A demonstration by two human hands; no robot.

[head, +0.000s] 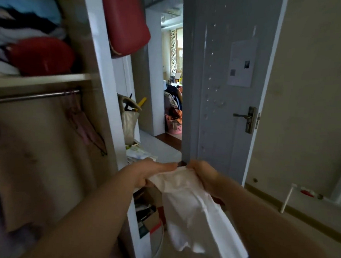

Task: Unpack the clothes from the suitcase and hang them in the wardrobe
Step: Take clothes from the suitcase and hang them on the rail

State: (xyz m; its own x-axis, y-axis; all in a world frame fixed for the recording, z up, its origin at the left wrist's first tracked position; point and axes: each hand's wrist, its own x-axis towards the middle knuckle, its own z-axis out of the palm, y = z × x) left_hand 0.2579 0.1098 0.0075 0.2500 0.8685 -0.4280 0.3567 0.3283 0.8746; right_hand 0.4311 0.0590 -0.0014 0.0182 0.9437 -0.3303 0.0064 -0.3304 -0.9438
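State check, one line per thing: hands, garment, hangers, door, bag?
left hand: grips the white garment at its top.
right hand: grips the same top edge.
white garment: bunched at top, hanging down, not on a hanger.
pink hangers: on the rail, apparently bare.
door: open.
red bag: hanging on the wardrobe side.

The open wooden wardrobe [101, 64] stands at the left. On its shelf [39, 80] a round red plastic basin [40, 55] lies right of a folded clothes pile [26, 16]. The steel rail [28, 97] below carries pink hangers [75, 107] at its right end. A grey panel door [226, 122] stands right of the wardrobe. In front, the left hand [149, 171] and right hand [202, 174] hold a white cloth garment [189, 205] between them.
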